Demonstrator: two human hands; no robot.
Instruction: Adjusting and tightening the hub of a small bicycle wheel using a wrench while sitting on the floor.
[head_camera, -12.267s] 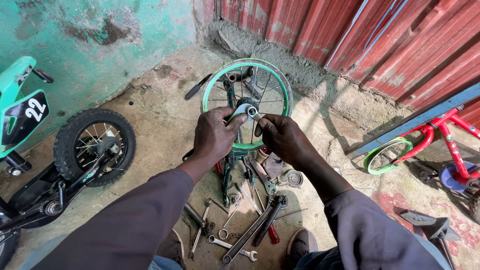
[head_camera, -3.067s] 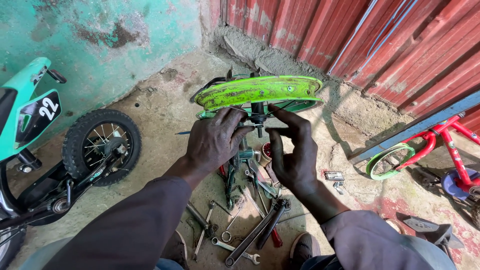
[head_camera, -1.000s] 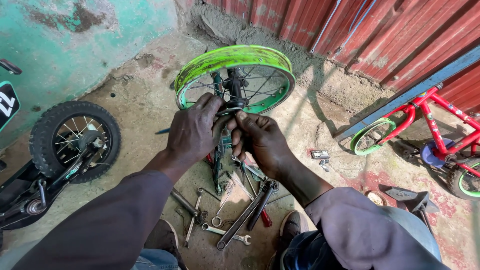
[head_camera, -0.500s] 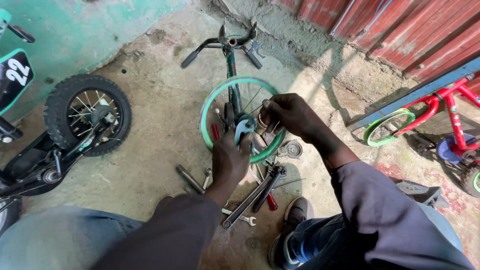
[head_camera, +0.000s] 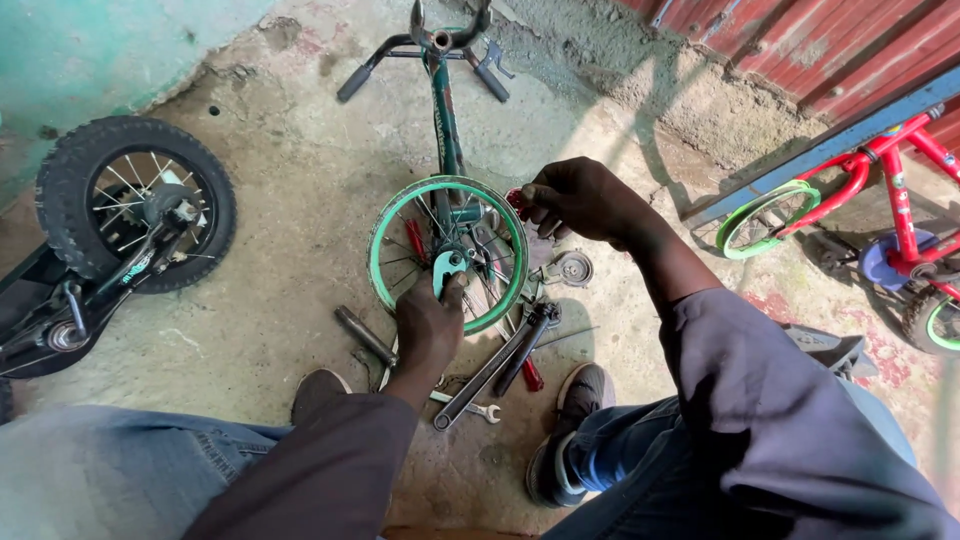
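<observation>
Left hand seemingly holds a spanner at the green wheel.

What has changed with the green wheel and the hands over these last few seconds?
The green-rimmed wheel, earlier lifted and tilted by both hands, now sits low by the bike frame. The left hand has dropped to a spanner at the hub; the right hand has gone to the wheel's right edge. The tools on the ground and black-tyred wheel stayed put.

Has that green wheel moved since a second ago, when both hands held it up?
Yes. The green wheel has come down: it sat high against the red metal wall, and now lies low over the tools on the ground.
</observation>
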